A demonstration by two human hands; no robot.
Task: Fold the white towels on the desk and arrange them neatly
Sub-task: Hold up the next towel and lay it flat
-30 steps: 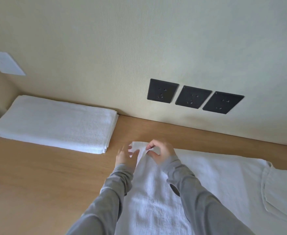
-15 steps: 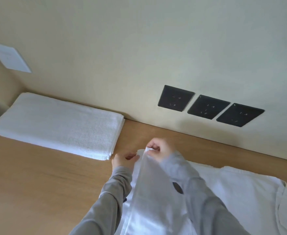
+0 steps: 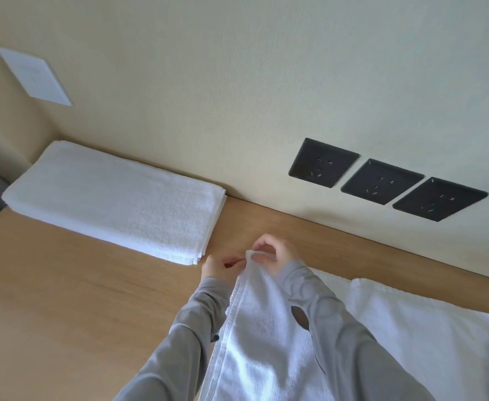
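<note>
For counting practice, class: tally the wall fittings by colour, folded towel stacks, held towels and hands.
Black sockets: 3
White wall plate: 1
Folded towel stack: 1
Held towel: 1
Left hand, right hand: 2
Total: 8

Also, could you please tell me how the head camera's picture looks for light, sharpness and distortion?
Head view: the light is soft and even, with no glare. The folded towels cast only a thin shadow on the desk. The wide-angle tilt slants the three black sockets and the wall line. There is no obvious motion blur, and the hem stitching on the lifted towel stays readable.
</note>
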